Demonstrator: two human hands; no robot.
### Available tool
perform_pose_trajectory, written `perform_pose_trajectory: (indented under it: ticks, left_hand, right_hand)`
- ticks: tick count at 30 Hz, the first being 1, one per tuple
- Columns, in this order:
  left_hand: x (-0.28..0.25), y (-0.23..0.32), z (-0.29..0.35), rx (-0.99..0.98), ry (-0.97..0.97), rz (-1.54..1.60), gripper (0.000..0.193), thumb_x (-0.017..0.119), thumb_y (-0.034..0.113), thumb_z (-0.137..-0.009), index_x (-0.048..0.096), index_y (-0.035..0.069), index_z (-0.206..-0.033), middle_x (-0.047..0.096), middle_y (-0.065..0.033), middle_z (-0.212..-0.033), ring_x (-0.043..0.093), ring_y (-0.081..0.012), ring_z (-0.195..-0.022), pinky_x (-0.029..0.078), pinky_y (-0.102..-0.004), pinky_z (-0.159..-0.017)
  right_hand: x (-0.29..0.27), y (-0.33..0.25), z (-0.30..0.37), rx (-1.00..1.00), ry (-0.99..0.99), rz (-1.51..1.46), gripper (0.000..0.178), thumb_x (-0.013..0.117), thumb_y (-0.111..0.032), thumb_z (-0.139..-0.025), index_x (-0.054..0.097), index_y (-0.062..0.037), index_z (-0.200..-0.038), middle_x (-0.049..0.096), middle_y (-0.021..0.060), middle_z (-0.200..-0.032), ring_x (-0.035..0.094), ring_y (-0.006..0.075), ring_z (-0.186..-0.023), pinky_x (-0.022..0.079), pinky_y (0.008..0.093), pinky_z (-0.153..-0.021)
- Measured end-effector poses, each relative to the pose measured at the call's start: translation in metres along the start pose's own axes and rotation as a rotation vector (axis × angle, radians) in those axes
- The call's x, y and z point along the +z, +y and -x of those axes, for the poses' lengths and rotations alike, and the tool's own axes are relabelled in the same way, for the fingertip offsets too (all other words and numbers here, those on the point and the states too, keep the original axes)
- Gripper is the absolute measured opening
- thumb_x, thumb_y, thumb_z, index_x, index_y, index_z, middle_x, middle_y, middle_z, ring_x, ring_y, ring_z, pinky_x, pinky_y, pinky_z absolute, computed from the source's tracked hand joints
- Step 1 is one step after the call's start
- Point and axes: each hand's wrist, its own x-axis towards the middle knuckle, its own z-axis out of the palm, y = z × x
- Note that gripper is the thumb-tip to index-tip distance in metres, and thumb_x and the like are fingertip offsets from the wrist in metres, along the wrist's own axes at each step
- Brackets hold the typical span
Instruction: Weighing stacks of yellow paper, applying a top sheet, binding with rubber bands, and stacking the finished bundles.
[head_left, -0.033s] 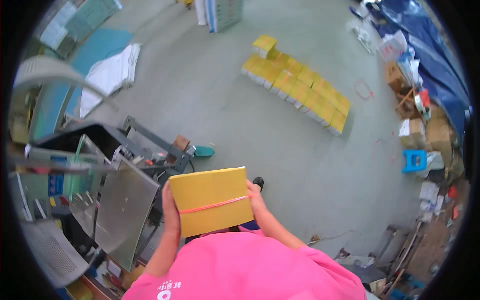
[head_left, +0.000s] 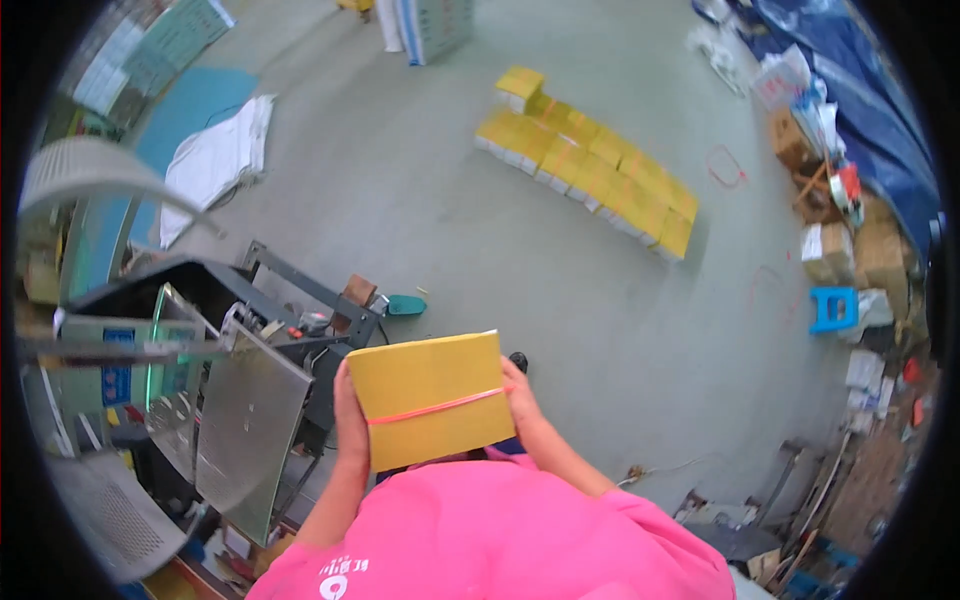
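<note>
A thick yellow-topped bundle (head_left: 430, 370), with a pink-red band across it, is held in front of my chest. My left hand (head_left: 349, 412) is pressed along its left side and my right hand (head_left: 519, 402) along its right side; the fingers underneath are hidden. Farther off on the floor, several similar yellow-topped bundles (head_left: 610, 185) with white sides stand in tight rows. One more bundle (head_left: 520, 85) sits higher at the far left end of those rows.
To my left stands a machine with a grey panel (head_left: 250, 430) and a dark frame (head_left: 300, 295). White sheeting (head_left: 220, 160) lies beyond it. On the right are a blue stool (head_left: 832, 309), cardboard boxes (head_left: 828, 252) and a blue tarpaulin (head_left: 840, 90). A dark shoe (head_left: 518, 362) shows past the bundle.
The bundle and both hands appear slightly farther right in the picture. The floor rows have shifted a little left and up. Both hands keep their hold.
</note>
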Motion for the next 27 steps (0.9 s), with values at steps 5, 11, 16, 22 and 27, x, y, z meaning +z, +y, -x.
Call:
perform_pose_trajectory:
  ticks: [5, 11, 16, 22, 27]
  left_hand:
    - [0.135, 0.038, -0.029, -0.151, -0.137, -0.025, 0.051, 0.039, 0.044, -0.103, 0.048, 0.005, -0.135, 0.053, -0.0056, -0.126, 0.050, -0.0151, -0.115, 0.039, -0.0302, -0.100]
    - [0.210, 0.056, -0.114, -0.367, -0.130, 0.101, 0.051, 0.040, 0.047, -0.102, 0.052, 0.008, -0.133, 0.057, -0.0051, -0.124, 0.055, -0.0159, -0.112, 0.045, -0.0307, -0.094]
    - [0.278, 0.076, -0.202, -0.578, -0.060, 0.213, 0.052, 0.044, 0.048, -0.100, 0.054, 0.008, -0.133, 0.061, -0.0049, -0.121, 0.059, -0.0172, -0.107, 0.049, -0.0318, -0.090]
    - [0.365, 0.067, -0.343, -0.665, -0.106, 0.337, 0.050, 0.046, 0.048, -0.099, 0.059, 0.006, -0.123, 0.064, -0.0052, -0.114, 0.063, -0.0204, -0.101, 0.052, -0.0341, -0.087]
    - [0.441, 0.088, -0.432, -0.737, -0.129, 0.465, 0.051, 0.043, 0.048, -0.099, 0.060, 0.005, -0.120, 0.066, -0.0072, -0.113, 0.064, -0.0235, -0.100, 0.053, -0.0389, -0.088]
  right_hand:
    - [-0.066, -0.107, -0.013, 0.046, 0.140, -0.006, 0.032, 0.054, -0.018, -0.100, 0.056, -0.0064, -0.130, 0.064, 0.0036, -0.112, 0.062, 0.0129, -0.097, 0.052, 0.0283, -0.082]
    - [-0.081, -0.197, -0.078, 0.048, 0.216, 0.078, 0.038, 0.057, -0.021, -0.098, 0.055, -0.0026, -0.131, 0.065, 0.0083, -0.112, 0.063, 0.0163, -0.097, 0.053, 0.0309, -0.082]
    - [-0.102, -0.263, -0.157, 0.128, 0.223, 0.049, 0.041, 0.059, -0.022, -0.097, 0.055, 0.0025, -0.129, 0.065, 0.0107, -0.114, 0.064, 0.0180, -0.098, 0.053, 0.0318, -0.082]
    - [-0.119, -0.371, -0.268, 0.031, 0.257, 0.107, 0.035, 0.057, -0.019, -0.097, 0.058, 0.0029, -0.125, 0.066, 0.0111, -0.110, 0.064, 0.0170, -0.097, 0.053, 0.0300, -0.083]
    - [-0.135, -0.441, -0.366, 0.012, 0.274, 0.159, 0.036, 0.055, -0.019, -0.097, 0.059, 0.0037, -0.124, 0.066, 0.0105, -0.110, 0.063, 0.0166, -0.098, 0.052, 0.0295, -0.084]
